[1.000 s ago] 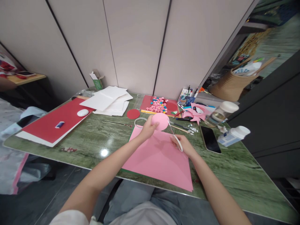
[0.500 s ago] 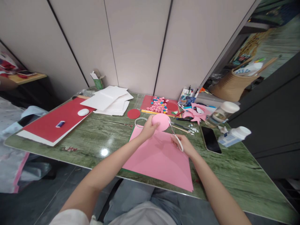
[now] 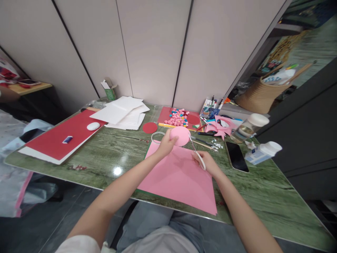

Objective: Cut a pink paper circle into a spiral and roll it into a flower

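L hand (image 3: 166, 144) has its fingers pinched shut on the edge of a pink paper disc (image 3: 180, 135), thumb on top; the other fingers are mostly hidden behind disc & thumb. R hand (image 3: 207, 163) has fingers curled round white-handled scissors (image 3: 200, 160), handle partly covered by hand; blades point up-left to the disc's R edge. Can't tell how far apart the blades are, or if tips bite into the paper.

Big pink paper sheet (image 3: 179, 179) lies below both hands' fingers on the green worktop (image 3: 113, 149); green edge shows at its L side, rest hidden underneath. Clear ring (image 3: 156, 133), poss. tape roll, sits just L of L fingers, partly blocked by L hand. Red paper disc (image 3: 150, 128) is a bit further L.

Beyond L fingers: heap of small pink, blue & yellow pieces (image 3: 177, 118), too small to make out individually. Beyond R fingers: pink paper offcuts (image 3: 222, 127), overlapping other bits. R of R fingers: dark-screened phone (image 3: 237, 157) & white-capped bottle (image 3: 263, 153), label unreadable. Far L of L fingers, another person's clothing (image 3: 15, 189) is cut off by view edge.
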A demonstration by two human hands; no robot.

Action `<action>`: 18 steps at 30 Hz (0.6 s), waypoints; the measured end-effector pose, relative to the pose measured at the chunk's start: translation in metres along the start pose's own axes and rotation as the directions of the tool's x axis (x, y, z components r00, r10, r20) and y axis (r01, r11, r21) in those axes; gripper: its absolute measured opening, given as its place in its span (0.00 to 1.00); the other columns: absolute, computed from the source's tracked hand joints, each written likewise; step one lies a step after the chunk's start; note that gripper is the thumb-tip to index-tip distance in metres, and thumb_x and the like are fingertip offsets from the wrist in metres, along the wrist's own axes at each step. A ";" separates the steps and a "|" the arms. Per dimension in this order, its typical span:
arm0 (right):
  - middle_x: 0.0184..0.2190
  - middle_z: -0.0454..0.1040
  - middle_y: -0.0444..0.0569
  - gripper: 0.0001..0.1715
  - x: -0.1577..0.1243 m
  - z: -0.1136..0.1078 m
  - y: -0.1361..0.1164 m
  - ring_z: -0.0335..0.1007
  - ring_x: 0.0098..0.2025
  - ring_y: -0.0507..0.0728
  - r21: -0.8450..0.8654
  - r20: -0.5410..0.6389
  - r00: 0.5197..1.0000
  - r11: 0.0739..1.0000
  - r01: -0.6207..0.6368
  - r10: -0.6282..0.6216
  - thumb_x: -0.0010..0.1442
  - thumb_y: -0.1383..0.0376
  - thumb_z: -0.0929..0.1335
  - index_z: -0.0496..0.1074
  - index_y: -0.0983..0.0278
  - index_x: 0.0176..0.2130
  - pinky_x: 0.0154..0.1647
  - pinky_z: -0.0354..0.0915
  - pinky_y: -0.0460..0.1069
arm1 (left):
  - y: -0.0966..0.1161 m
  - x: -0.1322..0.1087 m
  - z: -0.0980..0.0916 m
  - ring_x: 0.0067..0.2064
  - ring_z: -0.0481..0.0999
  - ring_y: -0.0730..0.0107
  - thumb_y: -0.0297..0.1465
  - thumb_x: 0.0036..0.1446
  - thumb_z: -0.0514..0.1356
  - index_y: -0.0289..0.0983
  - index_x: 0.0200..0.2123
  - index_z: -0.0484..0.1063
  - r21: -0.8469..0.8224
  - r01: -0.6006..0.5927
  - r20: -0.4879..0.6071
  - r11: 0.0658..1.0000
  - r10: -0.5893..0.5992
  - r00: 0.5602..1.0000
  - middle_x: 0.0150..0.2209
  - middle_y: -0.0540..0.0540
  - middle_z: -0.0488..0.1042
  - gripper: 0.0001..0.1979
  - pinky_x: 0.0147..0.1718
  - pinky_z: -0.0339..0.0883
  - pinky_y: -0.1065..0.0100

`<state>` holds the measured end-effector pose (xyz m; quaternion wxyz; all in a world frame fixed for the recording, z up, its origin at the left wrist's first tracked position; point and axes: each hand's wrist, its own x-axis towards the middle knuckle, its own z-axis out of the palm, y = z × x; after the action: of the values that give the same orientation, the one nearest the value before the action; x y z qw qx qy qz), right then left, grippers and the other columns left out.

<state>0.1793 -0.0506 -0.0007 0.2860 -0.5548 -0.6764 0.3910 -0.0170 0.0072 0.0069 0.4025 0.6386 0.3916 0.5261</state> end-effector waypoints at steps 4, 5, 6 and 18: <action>0.13 0.59 0.41 0.24 0.001 0.000 0.000 0.54 0.17 0.48 0.041 0.004 1.000 0.999 0.003 -0.003 0.54 0.50 0.60 0.63 0.66 0.20 0.20 0.50 0.44 | 0.005 0.000 -0.002 0.42 0.65 0.68 0.30 0.51 0.52 0.33 0.42 0.62 0.018 0.011 0.074 1.000 -0.012 0.997 0.40 0.44 0.66 0.14 0.41 0.59 0.68; 0.13 0.59 0.41 0.24 0.001 0.000 0.000 0.53 0.17 0.48 0.049 0.007 1.000 0.999 0.006 -0.006 0.54 0.50 0.60 0.63 0.66 0.20 0.20 0.50 0.44 | 0.006 0.000 -0.002 0.42 0.65 0.67 0.30 0.51 0.52 0.33 0.42 0.62 0.024 0.016 0.087 1.000 -0.018 0.996 0.40 0.44 0.66 0.14 0.41 0.59 0.67; 0.13 0.59 0.41 0.24 0.001 0.000 0.001 0.53 0.17 0.48 0.053 0.010 1.000 0.999 0.009 -0.009 0.53 0.50 0.60 0.63 0.66 0.20 0.19 0.49 0.44 | 0.006 0.000 -0.003 0.42 0.65 0.67 0.30 0.50 0.52 0.33 0.43 0.62 0.027 0.021 0.094 0.999 -0.024 0.995 0.40 0.44 0.66 0.15 0.41 0.59 0.67; 0.13 0.58 0.40 0.24 0.000 -0.001 -0.003 0.52 0.18 0.48 0.020 0.013 1.000 1.000 0.011 -0.012 0.54 0.50 0.59 0.61 0.66 0.19 0.20 0.48 0.44 | 0.000 0.003 -0.003 0.43 0.64 0.67 0.30 0.49 0.53 0.34 0.43 0.60 0.027 0.002 0.006 1.000 -0.002 1.000 0.42 0.44 0.65 0.16 0.43 0.58 0.66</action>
<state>0.1783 -0.0507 0.0018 0.2892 -0.5454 -0.6775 0.3997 -0.0192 0.0101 0.0085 0.3955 0.6451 0.3981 0.5186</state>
